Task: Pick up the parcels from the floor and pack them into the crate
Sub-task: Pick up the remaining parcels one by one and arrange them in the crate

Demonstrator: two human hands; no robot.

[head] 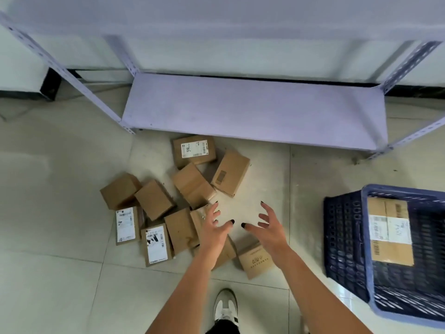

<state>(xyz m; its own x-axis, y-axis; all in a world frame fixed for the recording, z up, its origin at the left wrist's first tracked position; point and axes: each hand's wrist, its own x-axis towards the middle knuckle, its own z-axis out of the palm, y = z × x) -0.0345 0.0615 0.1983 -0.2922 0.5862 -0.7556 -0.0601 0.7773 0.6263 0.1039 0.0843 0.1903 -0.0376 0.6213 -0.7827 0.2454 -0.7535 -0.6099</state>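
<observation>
the left hand [214,227] reaches out over the parcels [178,206] with its fingers spread and holding nothing, and the right hand [267,227] does the same beside it, fingers spread and curled, empty too; the two thumbs nearly meet over a bare patch of floor [60,213]. the parcels, small brown cardboard boxes, lie scattered on the tiles in front of the low shelf [252,109], some with white labels facing up, a few overlapping one another. one box [255,261] with a printed mark sits just under the right wrist. the blue crate [346,237] stands to the right, well apart from the pile, with one labelled parcel [390,235] already inside. a white shoe [226,304] shows at the bottom.
</observation>
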